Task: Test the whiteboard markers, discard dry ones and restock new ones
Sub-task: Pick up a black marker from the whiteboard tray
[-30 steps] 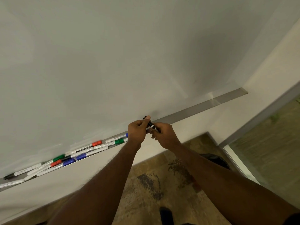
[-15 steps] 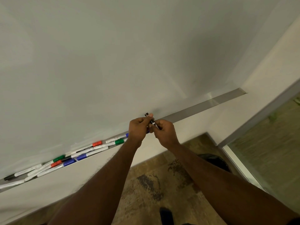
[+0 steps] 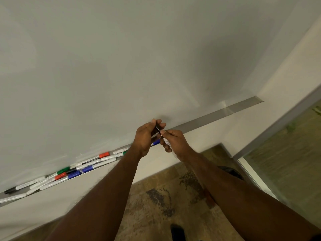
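Note:
Both hands meet in front of the whiteboard (image 3: 121, 58), just above its metal tray (image 3: 217, 114). My left hand (image 3: 145, 137) pinches the black cap end of a black marker (image 3: 158, 129). My right hand (image 3: 173, 142) grips the same marker's white barrel, which runs down through its fingers. Several other markers lie in the tray to the left, with red (image 3: 104, 154), green (image 3: 63, 170) and blue (image 3: 74, 174) caps; one blue marker (image 3: 155, 142) shows between my hands.
The tray's right stretch holds nothing up to its end by the wall corner (image 3: 258, 99). A glass partition with a grey frame (image 3: 278, 126) stands at the right. Below lies patterned brown carpet (image 3: 156, 197), with a dark bin (image 3: 231, 171) partly hidden behind my right arm.
Both hands have risen slightly with the black marker. The left fingers now wrap over the cap end, hiding more of it.

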